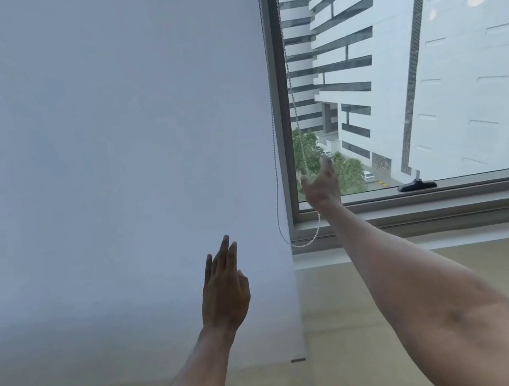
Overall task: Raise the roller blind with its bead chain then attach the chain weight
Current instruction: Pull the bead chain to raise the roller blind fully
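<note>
Grip: I note the right hand (321, 187) spread, thumb and fingers apart, raised beside the right strand of the bead chain (275, 156); it closes on nothing, and whether skin touches a bead I cannot tell. The left hand (225, 291) is flat, fingers together, empty, in front of the roller blind (108, 148).

The blind is fully lowered, its bottom bar (298, 359) hanging below the sill (435, 240). The chain hangs along the blind's right edge against the window frame (280, 89), long axis vertical, its loop closing just under the right wrist. No chain weight is in view.

Judgement: the chain is light, limp and likely slippery bead to bead. I would pinch one strand only, at hand height, and pull straight down along its line.
</note>
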A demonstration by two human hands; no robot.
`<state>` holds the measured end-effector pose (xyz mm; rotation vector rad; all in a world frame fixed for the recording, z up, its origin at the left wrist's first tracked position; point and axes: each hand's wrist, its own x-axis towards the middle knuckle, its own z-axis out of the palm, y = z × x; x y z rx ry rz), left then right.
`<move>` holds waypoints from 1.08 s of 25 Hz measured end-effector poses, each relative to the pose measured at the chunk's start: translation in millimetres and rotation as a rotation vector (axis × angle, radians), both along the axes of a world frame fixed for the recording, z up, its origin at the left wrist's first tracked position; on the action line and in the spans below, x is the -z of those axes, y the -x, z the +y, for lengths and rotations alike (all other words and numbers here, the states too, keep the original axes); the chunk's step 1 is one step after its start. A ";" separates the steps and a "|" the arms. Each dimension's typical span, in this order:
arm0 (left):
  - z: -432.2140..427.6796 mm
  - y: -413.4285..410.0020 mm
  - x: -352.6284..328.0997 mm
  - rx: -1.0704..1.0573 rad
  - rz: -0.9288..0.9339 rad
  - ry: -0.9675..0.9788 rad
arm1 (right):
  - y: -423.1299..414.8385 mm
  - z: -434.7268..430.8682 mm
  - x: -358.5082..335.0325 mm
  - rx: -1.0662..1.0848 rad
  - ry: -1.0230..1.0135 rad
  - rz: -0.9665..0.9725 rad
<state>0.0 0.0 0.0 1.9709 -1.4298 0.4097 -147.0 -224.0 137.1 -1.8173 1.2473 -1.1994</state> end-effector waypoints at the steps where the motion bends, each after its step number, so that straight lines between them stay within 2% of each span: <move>1: -2.2 1.8 0.3 -0.015 0.033 0.006 | -1.5 -2.9 -0.6 -0.023 -0.009 -0.020; 4: -8.5 10.1 -5.3 -0.017 0.090 0.009 | -4.9 -2.9 -3.3 -0.073 -0.037 -0.035; 7: -21.6 10.8 -15.0 0.006 0.146 0.027 | -13.0 2.8 0.6 -0.055 0.022 -0.102; 16: -79.7 24.3 -81.1 0.159 0.484 0.263 | -24.1 45.3 34.8 -0.064 0.135 -0.224; 21: -109.8 32.3 -134.1 0.280 0.591 0.340 | -23.4 69.3 45.2 -0.004 0.191 -0.198; 27: -120.2 37.3 -188.2 0.523 0.876 0.461 | -31.6 90.7 46.3 0.030 0.249 -0.153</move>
